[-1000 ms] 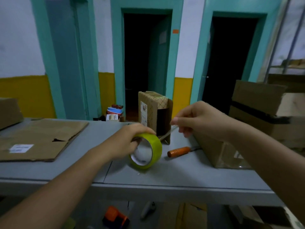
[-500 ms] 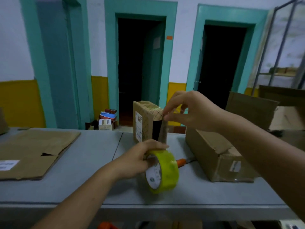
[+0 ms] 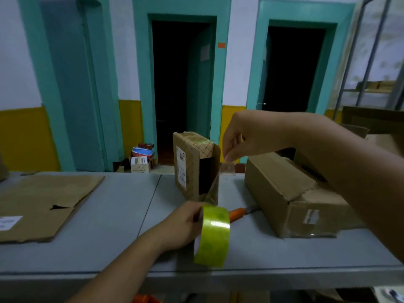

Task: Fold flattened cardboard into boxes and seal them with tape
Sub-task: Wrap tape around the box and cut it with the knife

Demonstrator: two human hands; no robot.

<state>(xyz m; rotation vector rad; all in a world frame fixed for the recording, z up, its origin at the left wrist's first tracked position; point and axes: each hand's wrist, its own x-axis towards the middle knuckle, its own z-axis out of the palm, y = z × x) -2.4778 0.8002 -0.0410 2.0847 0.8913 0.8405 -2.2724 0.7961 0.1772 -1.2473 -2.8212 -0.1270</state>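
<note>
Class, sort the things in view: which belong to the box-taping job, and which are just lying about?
Job: tape roll, in the left hand; tape strip, pinched by the right hand; cardboard box; flattened cardboard.
Lying about: patterned parcel; orange-handled tool; stacked bowls.

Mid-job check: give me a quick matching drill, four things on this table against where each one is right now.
Things:
1 tape roll
2 flattened cardboard
3 orange-handled tool
4 patterned box

Places:
A upright at the middle of the table
B flat at the left end
C gripped by the left hand
D lying beside the brown box

Pairs: 1-C, 2-B, 3-D, 4-A
</note>
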